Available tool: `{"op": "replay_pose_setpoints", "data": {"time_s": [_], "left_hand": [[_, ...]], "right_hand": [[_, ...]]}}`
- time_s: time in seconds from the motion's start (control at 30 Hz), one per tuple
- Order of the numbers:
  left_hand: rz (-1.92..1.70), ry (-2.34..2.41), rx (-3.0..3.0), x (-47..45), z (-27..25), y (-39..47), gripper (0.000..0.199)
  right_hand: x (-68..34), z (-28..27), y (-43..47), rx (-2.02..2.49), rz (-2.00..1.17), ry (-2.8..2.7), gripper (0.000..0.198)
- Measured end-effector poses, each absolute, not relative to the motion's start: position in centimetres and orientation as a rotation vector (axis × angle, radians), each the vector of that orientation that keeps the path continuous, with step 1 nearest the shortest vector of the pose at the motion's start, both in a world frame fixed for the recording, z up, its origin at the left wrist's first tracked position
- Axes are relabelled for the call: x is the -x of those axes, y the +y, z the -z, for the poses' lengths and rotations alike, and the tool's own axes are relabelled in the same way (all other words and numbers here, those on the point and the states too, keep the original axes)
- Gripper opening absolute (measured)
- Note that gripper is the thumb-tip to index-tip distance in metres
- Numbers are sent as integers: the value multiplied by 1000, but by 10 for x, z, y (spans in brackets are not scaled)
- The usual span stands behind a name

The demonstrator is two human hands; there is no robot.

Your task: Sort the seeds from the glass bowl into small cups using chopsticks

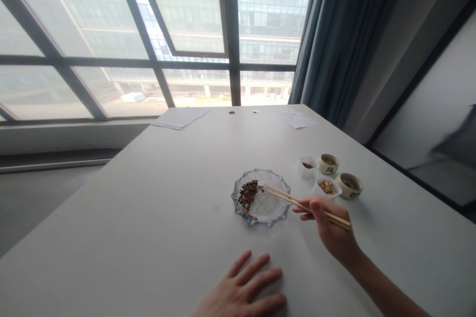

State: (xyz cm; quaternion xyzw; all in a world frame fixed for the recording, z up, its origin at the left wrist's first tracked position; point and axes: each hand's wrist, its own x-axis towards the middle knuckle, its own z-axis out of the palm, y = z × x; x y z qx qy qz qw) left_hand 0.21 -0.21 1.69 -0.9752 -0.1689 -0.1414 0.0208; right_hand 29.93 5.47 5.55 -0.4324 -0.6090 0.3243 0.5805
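Observation:
My right hand (330, 225) grips a pair of wooden chopsticks (293, 200), their tips over a scalloped clear glass plate (273, 218). Small dark brown elongated pieces (247, 195) are heaped on the plate's left side. One small dark piece lies at or between the chopstick tips; I cannot tell whether it is pinched. Flat on the table in front of the plate, my left hand (241, 290) has its fingers spread and holds nothing.
Right of the plate stand a white cup with dark bits (308, 168), a white cup with pale pieces (327, 188) and two cream-coloured bowls (328, 164) (348, 186). Papers (180, 119) lie at the white table's far left corner, more sheets (299, 120) at far right. Windows stand beyond.

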Motion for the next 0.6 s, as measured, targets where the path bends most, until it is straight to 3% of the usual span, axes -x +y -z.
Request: {"op": "replay_pose_setpoints", "data": {"time_s": [0.6], "left_hand": [[428, -533, 3048, -2, -19, -1, 51]], "right_hand": [[-295, -54, 55, 1091, -690, -1255, 48]]}}
